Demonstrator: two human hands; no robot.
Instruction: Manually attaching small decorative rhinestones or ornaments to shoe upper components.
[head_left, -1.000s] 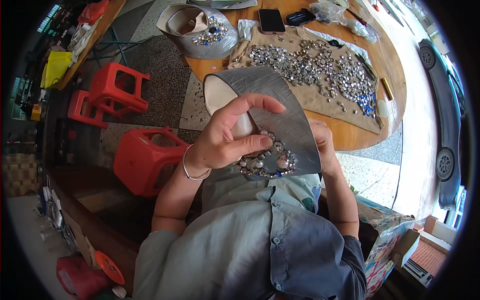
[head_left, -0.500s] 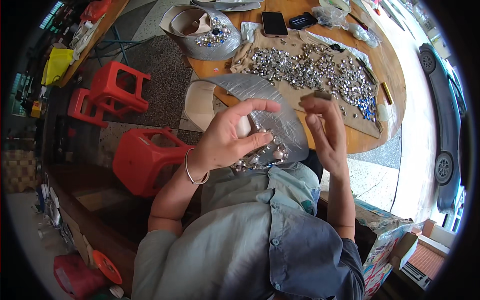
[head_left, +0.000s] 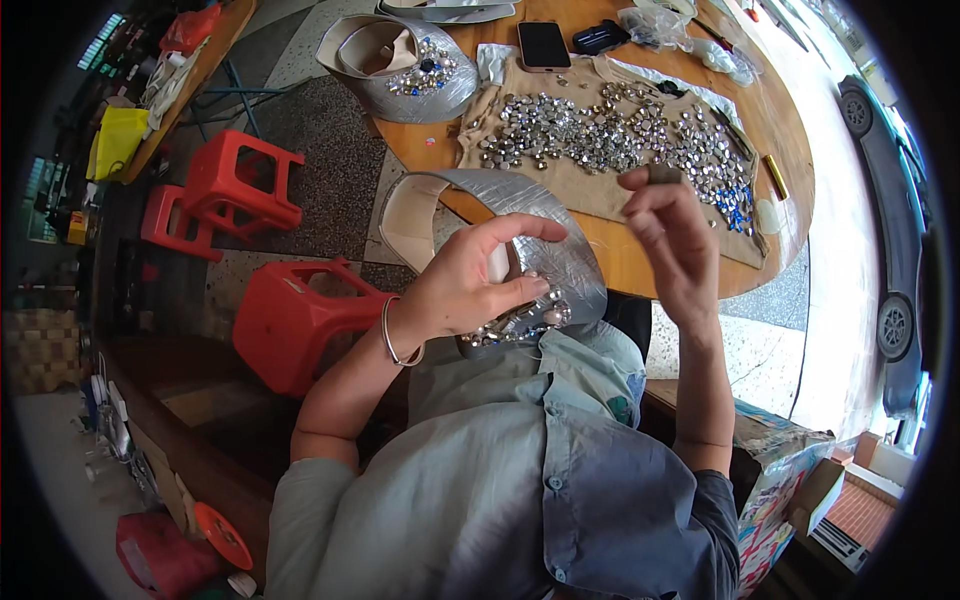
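My left hand [head_left: 470,275], with a bangle at the wrist, grips a curved silver piece [head_left: 575,245] with a beige lining. Its thumb rests beside a cluster of clear gems and pearl-like beads [head_left: 550,308] on the silver surface, partly hidden by the hand. The piece lies at my lap, against the table's near edge. To its right, my right hand [head_left: 680,240] is raised apart from it, fingers curled toward the thumb. A dark band [head_left: 664,175] circles one of its fingers. Whatever those fingers pinch is too fine to make out.
Loose gems [head_left: 600,130] cover a tan cloth [head_left: 600,200] on the wooden table [head_left: 790,110]. A second gem-decorated silver piece [head_left: 400,75], a phone [head_left: 543,46] and plastic bags [head_left: 660,30] are farther back. Red stools [head_left: 290,320] stand at left; a parked car [head_left: 895,250] is at right.
My right hand has moved right and slightly up, away from the silver piece. My left hand keeps its grip, and the silver piece has shifted only a little.
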